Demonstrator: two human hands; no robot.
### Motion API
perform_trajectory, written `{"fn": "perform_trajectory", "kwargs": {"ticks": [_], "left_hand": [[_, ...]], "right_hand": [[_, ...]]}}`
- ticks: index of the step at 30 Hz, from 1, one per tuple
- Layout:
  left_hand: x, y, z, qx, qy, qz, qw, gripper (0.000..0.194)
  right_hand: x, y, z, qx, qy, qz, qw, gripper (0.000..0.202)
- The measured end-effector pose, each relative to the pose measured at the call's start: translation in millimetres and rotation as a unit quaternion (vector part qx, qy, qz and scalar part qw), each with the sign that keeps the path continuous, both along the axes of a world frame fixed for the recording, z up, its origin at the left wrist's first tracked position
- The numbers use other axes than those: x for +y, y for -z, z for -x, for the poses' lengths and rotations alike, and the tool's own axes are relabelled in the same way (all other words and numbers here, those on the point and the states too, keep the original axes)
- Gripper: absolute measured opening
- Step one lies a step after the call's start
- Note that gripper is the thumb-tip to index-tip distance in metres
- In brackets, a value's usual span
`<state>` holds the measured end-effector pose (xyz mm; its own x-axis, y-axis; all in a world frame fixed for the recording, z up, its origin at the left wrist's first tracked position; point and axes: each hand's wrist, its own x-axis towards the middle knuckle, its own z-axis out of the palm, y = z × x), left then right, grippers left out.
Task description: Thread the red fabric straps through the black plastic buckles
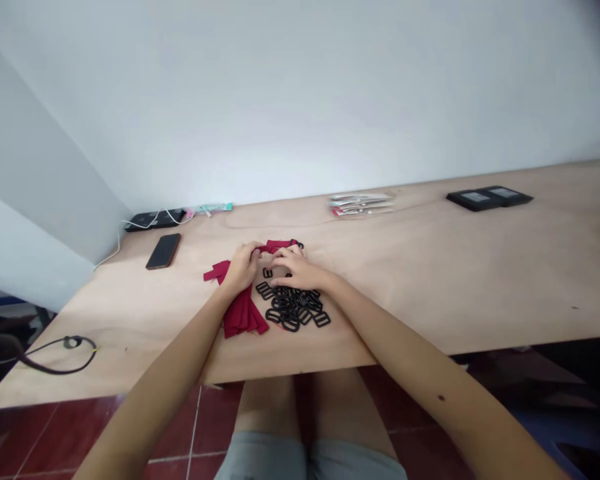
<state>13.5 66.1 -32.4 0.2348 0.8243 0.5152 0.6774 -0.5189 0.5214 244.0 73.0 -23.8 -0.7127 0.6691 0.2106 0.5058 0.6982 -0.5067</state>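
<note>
My left hand (243, 268) is closed, its fingertips pinching the end of a red fabric strip (279, 245). My right hand (299, 268) rests over the same strip with thumb and fingers apart, its fingertips touching or close to the fabric. A black buckle (295, 244) shows at the strip's far end, partly covered by the right fingers. Under and beside my left wrist lies a fanned pile of red fabric strips (241, 315). Close below my right hand is a heap of black plastic slide buckles (295, 307). One loose black piece (267, 273) lies between the hands.
A phone (163, 251) lies at the left, before a black box with a white cable (155, 219). Small plastic packets (361, 204) are near the wall, and a black double case (490, 197) sits far right. A dark cable loop (60, 370) is at the left edge of the wooden table (430, 280).
</note>
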Motion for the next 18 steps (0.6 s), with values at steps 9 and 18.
{"fn": "perform_trajectory", "kwargs": {"ticks": [9, 18], "left_hand": [[0.5, -2.0, -2.0, -0.005, -0.002, 0.015, 1.0, 0.024], [0.0, -0.7, -0.9, -0.022, -0.007, 0.016, 1.0, 0.023]], "right_hand": [[3.7, 4.0, 0.6, 0.025, 0.005, -0.021, 0.999, 0.027], [2.1, 8.6, 14.0, 0.071, -0.007, -0.031, 0.997, 0.041]]}}
